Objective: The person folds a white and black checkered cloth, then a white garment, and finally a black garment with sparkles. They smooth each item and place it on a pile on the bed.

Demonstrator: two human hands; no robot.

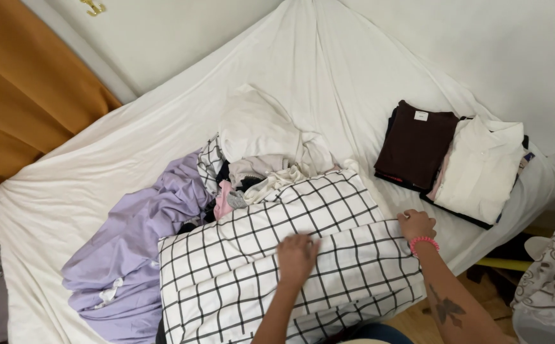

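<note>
A white cloth with a black grid pattern (258, 242) lies folded over at the near edge of a bed covered by a white sheet (131, 153). My left hand (298, 255) rests flat on the middle of the grid cloth, slightly blurred. My right hand (416, 224), with a pink bead bracelet at the wrist, pinches the cloth's right edge. Behind the grid cloth sits a heap of unfolded clothes (258, 153), white, pink and grey.
A lilac sheet (131, 248) is bunched at the left. Two folded stacks stand at the right: a dark brown top (414, 143) and a white shirt (481, 169). An orange curtain (16, 83) hangs at far left. Patterned fabric (551, 280) lies beside the bed.
</note>
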